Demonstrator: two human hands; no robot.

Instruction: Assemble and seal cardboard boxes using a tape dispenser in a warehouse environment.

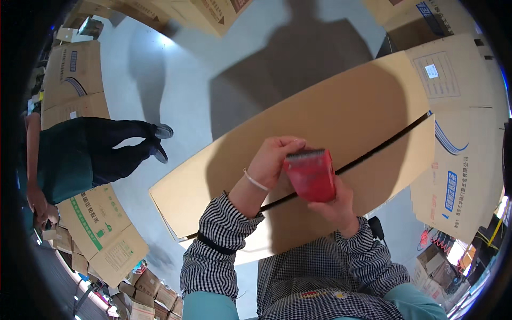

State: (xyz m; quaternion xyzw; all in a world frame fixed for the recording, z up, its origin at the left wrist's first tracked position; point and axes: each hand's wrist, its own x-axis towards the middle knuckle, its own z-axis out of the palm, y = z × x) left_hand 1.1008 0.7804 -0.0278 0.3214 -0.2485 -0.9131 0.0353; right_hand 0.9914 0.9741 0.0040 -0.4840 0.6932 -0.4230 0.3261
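Note:
Above a long cardboard box (352,101), a red tape dispenser (310,178) with a dark toothed edge is held up. My right hand (338,208) grips it from its lower right side, thumb along the near end. My left hand (274,160) is beside the toothed edge, with thumb and fingertips pinched together at its left corner. Whatever lies in that pinch is too small to make out. A dark gap between the two top flaps runs lengthwise along the box, passing under both hands.
Flat printed cartons (458,170) lie at the right, and another carton (106,234) at the lower left. More boxes (213,13) stand at the far side. On the left a person (106,146) in dark clothes stands on the grey floor (186,96).

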